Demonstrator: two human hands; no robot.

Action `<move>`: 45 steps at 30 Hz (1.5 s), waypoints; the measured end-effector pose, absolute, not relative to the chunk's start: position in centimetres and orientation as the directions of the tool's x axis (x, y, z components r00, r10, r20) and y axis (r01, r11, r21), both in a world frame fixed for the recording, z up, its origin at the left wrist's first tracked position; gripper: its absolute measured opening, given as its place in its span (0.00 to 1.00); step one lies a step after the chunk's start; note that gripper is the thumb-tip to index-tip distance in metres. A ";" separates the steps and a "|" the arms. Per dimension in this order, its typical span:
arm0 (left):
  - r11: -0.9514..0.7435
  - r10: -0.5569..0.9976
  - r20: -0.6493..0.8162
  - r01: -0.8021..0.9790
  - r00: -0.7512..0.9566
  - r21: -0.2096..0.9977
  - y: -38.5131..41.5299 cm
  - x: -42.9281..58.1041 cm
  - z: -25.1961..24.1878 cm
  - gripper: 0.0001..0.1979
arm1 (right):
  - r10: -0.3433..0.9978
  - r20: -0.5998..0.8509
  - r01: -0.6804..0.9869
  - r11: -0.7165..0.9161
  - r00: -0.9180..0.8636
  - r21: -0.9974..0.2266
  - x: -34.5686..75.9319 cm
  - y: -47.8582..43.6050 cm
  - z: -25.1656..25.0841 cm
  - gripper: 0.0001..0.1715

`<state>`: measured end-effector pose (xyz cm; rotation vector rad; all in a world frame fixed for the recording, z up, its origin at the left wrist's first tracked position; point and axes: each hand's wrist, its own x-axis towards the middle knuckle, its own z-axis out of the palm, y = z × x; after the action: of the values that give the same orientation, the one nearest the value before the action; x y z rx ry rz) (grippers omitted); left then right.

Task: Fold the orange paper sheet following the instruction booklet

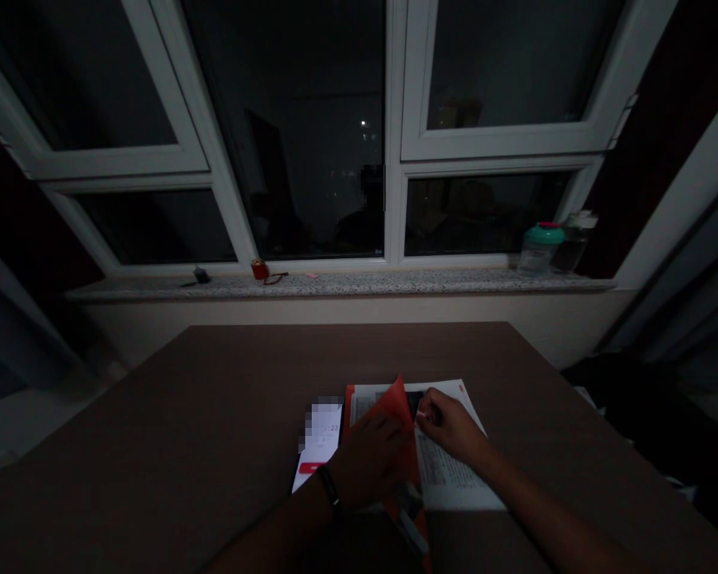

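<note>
Book: the open book (455, 482) lies on the brown table (215, 414), its white printed right page showing beneath the right forearm.
Orange sheet: the orange sheet (411, 454) slants across the book, one corner raised toward the book's far edge; whether it is the book's own leaf or a loose piece cannot be told.
Left hand: the left hand (368, 458) lies over the orange sheet, back upward, fingers spread slightly and bent; whether they pinch it or only press cannot be seen.
Left wrist: a dark band (329, 485).
Right hand: the right hand (451, 422) is half-closed over the upper part of the book's right page, fingers curled in; a small pale bit shows at the fingertips, too dim to tell whether it is held.
Phone: the lit phone (320, 437) is just left of the book, partly pixelated.
Hard to make out: much of the book's left page is covered; a greyish patch (412, 530) near the book's near edge is blurred.
</note>
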<state>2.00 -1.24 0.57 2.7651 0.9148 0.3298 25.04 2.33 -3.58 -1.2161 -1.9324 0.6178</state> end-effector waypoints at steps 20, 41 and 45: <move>-0.803 0.583 0.157 0.536 0.797 0.261 -0.7 2.4 0.2 0.05 | 0.828 0.283 0.564 0.542 -0.484 -0.623 24.3 1.4 -2.0 0.12; -0.746 0.640 0.131 0.571 0.757 0.342 -0.6 2.0 0.0 0.18 | 0.922 0.228 0.516 0.366 -0.312 -0.775 24.7 3.6 -4.3 0.10; -0.741 0.647 0.121 0.583 0.753 0.334 -0.6 2.0 0.1 0.20 | 0.891 0.240 0.519 0.424 -0.384 -0.742 24.5 2.8 -3.8 0.10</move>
<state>2.00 -0.65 0.09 2.6762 0.9598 0.3332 24.53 2.81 -3.76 -1.1874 -2.0485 0.7598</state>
